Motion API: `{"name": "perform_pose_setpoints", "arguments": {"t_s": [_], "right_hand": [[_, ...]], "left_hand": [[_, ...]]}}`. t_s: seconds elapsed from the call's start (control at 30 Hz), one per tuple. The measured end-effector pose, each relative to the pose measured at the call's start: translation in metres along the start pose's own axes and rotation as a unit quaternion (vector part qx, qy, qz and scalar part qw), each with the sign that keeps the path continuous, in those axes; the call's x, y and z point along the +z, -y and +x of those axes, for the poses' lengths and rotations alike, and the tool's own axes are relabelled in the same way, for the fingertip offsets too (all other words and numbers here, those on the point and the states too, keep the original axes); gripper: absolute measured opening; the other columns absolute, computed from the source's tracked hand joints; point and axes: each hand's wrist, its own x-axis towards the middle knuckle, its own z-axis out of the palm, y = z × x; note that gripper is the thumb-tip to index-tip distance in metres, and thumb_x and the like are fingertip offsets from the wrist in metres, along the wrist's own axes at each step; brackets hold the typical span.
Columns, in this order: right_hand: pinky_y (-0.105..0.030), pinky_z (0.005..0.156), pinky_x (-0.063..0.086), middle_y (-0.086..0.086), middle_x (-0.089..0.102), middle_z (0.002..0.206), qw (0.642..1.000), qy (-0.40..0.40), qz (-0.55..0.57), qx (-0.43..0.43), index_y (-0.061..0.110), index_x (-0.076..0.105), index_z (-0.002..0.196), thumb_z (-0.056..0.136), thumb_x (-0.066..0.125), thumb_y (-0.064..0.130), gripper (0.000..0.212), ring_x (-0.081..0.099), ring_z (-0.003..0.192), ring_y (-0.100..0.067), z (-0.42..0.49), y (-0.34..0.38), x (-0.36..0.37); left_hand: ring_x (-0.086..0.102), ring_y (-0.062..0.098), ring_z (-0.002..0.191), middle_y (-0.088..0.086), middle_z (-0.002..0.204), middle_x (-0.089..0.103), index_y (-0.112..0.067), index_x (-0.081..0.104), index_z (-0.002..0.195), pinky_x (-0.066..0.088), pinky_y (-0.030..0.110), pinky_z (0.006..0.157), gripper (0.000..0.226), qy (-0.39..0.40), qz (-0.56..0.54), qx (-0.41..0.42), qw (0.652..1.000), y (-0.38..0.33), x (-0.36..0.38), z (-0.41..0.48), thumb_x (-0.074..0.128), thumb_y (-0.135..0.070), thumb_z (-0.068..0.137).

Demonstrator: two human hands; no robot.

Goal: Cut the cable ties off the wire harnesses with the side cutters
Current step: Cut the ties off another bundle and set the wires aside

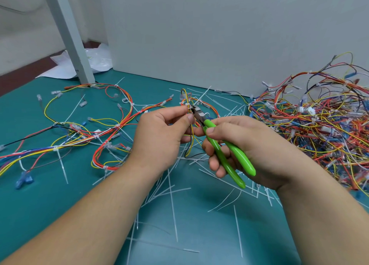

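My left hand [161,136] pinches a thin yellow and orange wire harness [189,97] held upright above the green mat. A white cable tie [187,104] wraps the harness just above my fingertips. My right hand [243,148] grips the green-handled side cutters [227,154]. Their metal jaws [196,113] sit right at that tie. Whether the jaws have closed on it cannot be made out.
Several cut white ties [171,188] litter the green mat [60,200] under my hands. Spread harnesses [83,132] lie at the left, and a big tangled pile of harnesses [323,125] sits at the right. A grey post [69,35] and white wall panel [219,35] stand behind.
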Motion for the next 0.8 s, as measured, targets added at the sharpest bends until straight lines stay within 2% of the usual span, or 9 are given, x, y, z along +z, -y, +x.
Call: {"name": "perform_pose_setpoints", "arguments": {"t_s": [0.2, 0.37, 0.53, 0.7, 0.8], "right_hand": [[-0.030, 0.047, 0.050, -0.009, 0.058, 0.073, 1.000, 0.001, -0.003, -0.008, -0.017, 0.053, 0.116, 0.083, 0.065, 0.026, 0.056, 0.058, 0.054, -0.022, 0.0008, -0.0016, -0.0006], [-0.030, 0.048, 0.051, -0.010, 0.057, 0.074, 1.000, 0.000, -0.018, -0.009, -0.013, 0.056, 0.114, 0.084, 0.065, 0.027, 0.050, 0.059, 0.055, -0.022, 0.0010, -0.0029, -0.0008], [-0.031, 0.049, 0.050, -0.006, 0.056, 0.070, 0.999, -0.008, -0.036, -0.020, -0.013, 0.056, 0.110, 0.086, 0.063, 0.027, 0.048, 0.059, 0.054, -0.022, 0.0038, -0.0059, 0.0011], [-0.031, 0.049, 0.049, -0.005, 0.054, 0.068, 0.999, -0.015, -0.037, -0.026, -0.013, 0.055, 0.108, 0.085, 0.062, 0.025, 0.045, 0.056, 0.054, -0.021, 0.0055, -0.0082, 0.0023], [-0.030, 0.050, 0.047, -0.007, 0.055, 0.073, 0.998, -0.051, 0.016, -0.042, 0.000, 0.064, 0.102, 0.079, 0.062, 0.023, 0.032, 0.057, 0.057, -0.022, 0.0064, -0.0048, 0.0024]], "left_hand": [[0.073, 0.012, 0.072, 0.008, 0.089, 0.078, -0.008, 0.075, 0.114, 0.055, 0.022, 0.061, 0.021, 0.006, -0.003, 0.003, 1.000, 0.0001, 0.0000, -0.0001, 0.071, -0.010, 0.093], [0.072, 0.011, 0.071, 0.003, 0.083, 0.078, -0.011, 0.076, 0.111, 0.055, 0.022, 0.061, 0.018, 0.009, -0.010, 0.000, 1.000, 0.0000, 0.0005, -0.0012, 0.070, -0.011, 0.094], [0.069, 0.013, 0.071, 0.010, 0.086, 0.077, -0.008, 0.075, 0.115, 0.055, 0.023, 0.062, 0.023, 0.000, -0.013, -0.005, 1.000, 0.0008, 0.0008, 0.0003, 0.072, -0.012, 0.092], [0.071, 0.011, 0.068, -0.003, 0.080, 0.077, -0.014, 0.075, 0.105, 0.055, 0.022, 0.059, 0.014, -0.003, -0.021, -0.004, 1.000, -0.0027, 0.0013, -0.0009, 0.069, -0.008, 0.094], [0.072, 0.011, 0.067, -0.005, 0.078, 0.076, -0.014, 0.074, 0.107, 0.052, 0.021, 0.054, 0.015, -0.007, -0.018, -0.007, 1.000, -0.0051, 0.0003, -0.0017, 0.070, -0.009, 0.094]]}}
